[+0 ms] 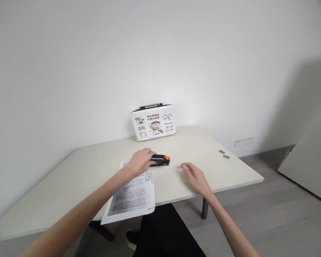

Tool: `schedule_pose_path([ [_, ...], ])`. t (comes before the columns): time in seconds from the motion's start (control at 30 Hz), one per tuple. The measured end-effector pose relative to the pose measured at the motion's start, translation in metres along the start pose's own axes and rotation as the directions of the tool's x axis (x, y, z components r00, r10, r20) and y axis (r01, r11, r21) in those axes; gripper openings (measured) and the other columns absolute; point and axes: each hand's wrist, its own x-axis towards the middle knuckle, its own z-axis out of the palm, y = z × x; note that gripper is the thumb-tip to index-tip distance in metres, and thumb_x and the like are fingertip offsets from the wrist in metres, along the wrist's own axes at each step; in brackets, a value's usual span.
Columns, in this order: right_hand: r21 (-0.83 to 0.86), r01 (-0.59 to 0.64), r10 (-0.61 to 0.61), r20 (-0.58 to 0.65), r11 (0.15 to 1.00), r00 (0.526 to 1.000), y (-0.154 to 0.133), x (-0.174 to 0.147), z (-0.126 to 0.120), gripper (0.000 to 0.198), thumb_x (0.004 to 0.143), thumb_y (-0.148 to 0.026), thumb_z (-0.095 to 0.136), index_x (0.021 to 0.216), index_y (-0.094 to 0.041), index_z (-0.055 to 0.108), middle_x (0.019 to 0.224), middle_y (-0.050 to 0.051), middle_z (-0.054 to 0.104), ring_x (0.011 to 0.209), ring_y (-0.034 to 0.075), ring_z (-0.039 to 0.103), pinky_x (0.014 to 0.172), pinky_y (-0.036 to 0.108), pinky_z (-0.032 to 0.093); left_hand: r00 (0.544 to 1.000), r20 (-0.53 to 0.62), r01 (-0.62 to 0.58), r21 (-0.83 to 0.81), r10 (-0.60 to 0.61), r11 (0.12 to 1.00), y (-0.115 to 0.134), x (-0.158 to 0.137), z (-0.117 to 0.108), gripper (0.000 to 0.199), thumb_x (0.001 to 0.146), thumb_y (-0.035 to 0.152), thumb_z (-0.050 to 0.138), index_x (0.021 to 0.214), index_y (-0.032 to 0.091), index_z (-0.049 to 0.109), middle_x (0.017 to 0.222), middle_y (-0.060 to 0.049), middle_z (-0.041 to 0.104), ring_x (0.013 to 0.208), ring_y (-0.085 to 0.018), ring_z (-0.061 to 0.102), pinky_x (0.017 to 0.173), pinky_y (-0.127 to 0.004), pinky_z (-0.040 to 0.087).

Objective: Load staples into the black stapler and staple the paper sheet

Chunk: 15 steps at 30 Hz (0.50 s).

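Note:
My left hand [141,162] is wrapped round a black stapler [160,160] with an orange end, which points right. The fingers hide the stapler's left part. Below that hand, a printed sheet of paper [131,196] lies on the table and hangs over its front edge. My right hand [196,177] is at the table's front, to the right of the stapler and apart from it. Its fingers are loosely bent, with a gap to the thumb, and nothing shows in them. Two small grey staple strips [224,154] lie towards the table's right edge.
A white case [153,123] with cartoon pictures and a black handle leans against the wall at the back of the pale table [82,171]. A white panel [310,157] stands on the floor at the right. My legs [166,232] are under the front edge.

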Motion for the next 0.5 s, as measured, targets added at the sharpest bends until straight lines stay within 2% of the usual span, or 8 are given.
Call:
schedule_pose_path([
  [0.17, 0.126, -0.075, 0.083, -0.063, 0.989, 0.995, 0.002, 0.003, -0.004, 0.054, 0.104, -0.066, 0.038, 0.115, -0.023, 0.07, 0.122, 0.014, 0.078, 0.118, 0.03, 0.072, 0.107, 0.046, 0.053, 0.998, -0.006, -0.063, -0.135, 0.063, 0.989, 0.062, -0.01, 0.035, 0.024, 0.101, 0.039, 0.062, 0.117, 0.023, 0.07, 0.11, -0.009, 0.072, 0.094, -0.028, 0.071, 0.081, -0.036, 0.053],
  [0.27, 0.127, -0.073, 0.08, -0.054, 0.989, 0.995, 0.007, 0.003, -0.004, 0.054, 0.104, -0.066, 0.038, 0.116, -0.023, 0.068, 0.119, 0.014, 0.078, 0.113, 0.028, 0.073, 0.104, 0.045, 0.055, 0.998, -0.028, -0.062, -0.219, 0.057, 0.974, 0.085, -0.007, 0.054, 0.023, 0.098, 0.038, 0.067, 0.114, 0.022, 0.07, 0.107, -0.01, 0.073, 0.095, -0.029, 0.072, 0.081, -0.039, 0.053],
  [0.37, 0.092, -0.061, 0.066, -0.061, 0.994, 0.996, 0.01, 0.003, -0.004, 0.05, 0.104, -0.063, 0.04, 0.118, -0.022, 0.064, 0.116, 0.013, 0.079, 0.108, 0.027, 0.075, 0.101, 0.045, 0.056, 0.998, -0.053, -0.041, -0.284, 0.027, 0.958, 0.091, -0.006, 0.066, 0.023, 0.098, 0.038, 0.068, 0.116, 0.024, 0.068, 0.111, -0.008, 0.074, 0.099, -0.028, 0.072, 0.085, -0.038, 0.054],
  [0.5, 0.094, -0.054, 0.058, -0.038, 0.994, 0.998, 0.008, 0.002, -0.005, 0.05, 0.104, -0.062, 0.037, 0.12, -0.022, 0.063, 0.116, 0.013, 0.079, 0.108, 0.026, 0.075, 0.1, 0.043, 0.056, 0.998, -0.053, -0.003, -0.341, -0.017, 0.94, 0.075, -0.019, 0.072, 0.034, 0.093, 0.041, 0.074, 0.121, 0.023, 0.063, 0.114, -0.007, 0.074, 0.106, -0.029, 0.071, 0.088, -0.038, 0.054],
])
